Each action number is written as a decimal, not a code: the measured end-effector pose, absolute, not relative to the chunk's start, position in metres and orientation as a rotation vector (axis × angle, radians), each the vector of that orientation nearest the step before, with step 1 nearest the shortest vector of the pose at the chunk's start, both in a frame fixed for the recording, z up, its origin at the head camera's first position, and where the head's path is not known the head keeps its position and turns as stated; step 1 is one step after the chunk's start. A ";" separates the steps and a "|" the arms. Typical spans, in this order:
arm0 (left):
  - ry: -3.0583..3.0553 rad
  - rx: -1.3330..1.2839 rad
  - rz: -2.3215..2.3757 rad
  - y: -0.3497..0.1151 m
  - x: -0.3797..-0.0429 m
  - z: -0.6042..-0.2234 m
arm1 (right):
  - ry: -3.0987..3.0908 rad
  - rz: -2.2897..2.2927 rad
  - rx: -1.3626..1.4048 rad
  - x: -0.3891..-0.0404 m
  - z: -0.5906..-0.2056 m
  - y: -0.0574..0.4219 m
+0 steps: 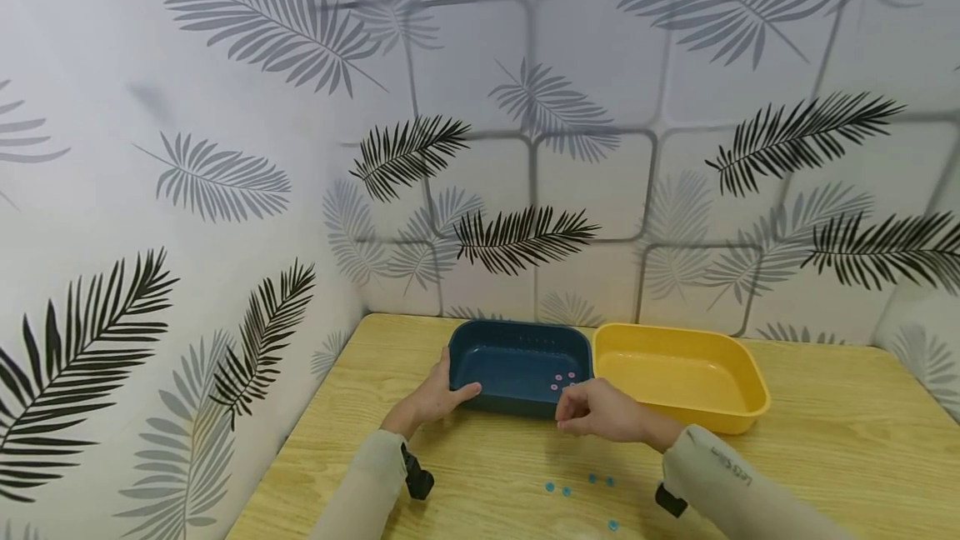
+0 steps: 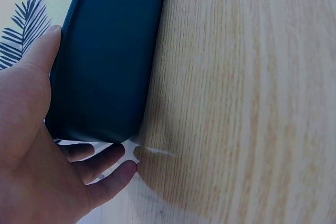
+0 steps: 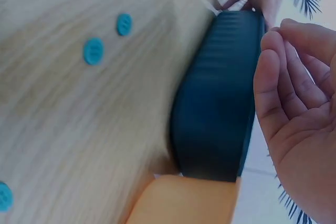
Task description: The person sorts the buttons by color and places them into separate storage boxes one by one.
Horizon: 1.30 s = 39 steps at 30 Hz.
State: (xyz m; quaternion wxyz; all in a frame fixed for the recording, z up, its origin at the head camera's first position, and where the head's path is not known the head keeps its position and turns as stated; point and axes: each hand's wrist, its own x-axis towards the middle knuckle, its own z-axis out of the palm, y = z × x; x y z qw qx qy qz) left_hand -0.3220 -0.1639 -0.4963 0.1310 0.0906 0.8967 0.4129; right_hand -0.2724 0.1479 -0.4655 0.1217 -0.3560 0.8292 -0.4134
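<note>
A dark blue plastic tray (image 1: 517, 402) stands on the table, with several pink buttons (image 1: 558, 377) at its right end. My left hand (image 1: 438, 392) holds the tray's left end; in the left wrist view its thumb (image 2: 46, 48) lies against the rim and the other fingers are around the corner. Over the tray's front right corner is my right hand (image 1: 603, 412), thumb and fingertips brought together. Nothing shows between them in the right wrist view. Several blue buttons (image 1: 566, 491) lie on the table in front of the tray, nearer to me.
A yellow tray (image 1: 738, 419) stands right beside the blue one, with nothing visible in it. Both are on a light wooden table (image 1: 832, 423). Behind it rises a wall (image 1: 480, 290) with a leaf pattern, and another wall (image 1: 187, 273) bounds the left side.
</note>
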 end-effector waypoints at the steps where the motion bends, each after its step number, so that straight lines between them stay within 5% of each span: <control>1: 2.607 0.262 1.196 -0.164 -0.322 -0.497 | 2.430 -1.215 -1.028 -0.274 -0.465 0.149; 39: 2.614 0.299 1.195 -0.165 -0.322 -0.495 | 2.642 -1.269 -0.693 -0.328 -0.454 0.142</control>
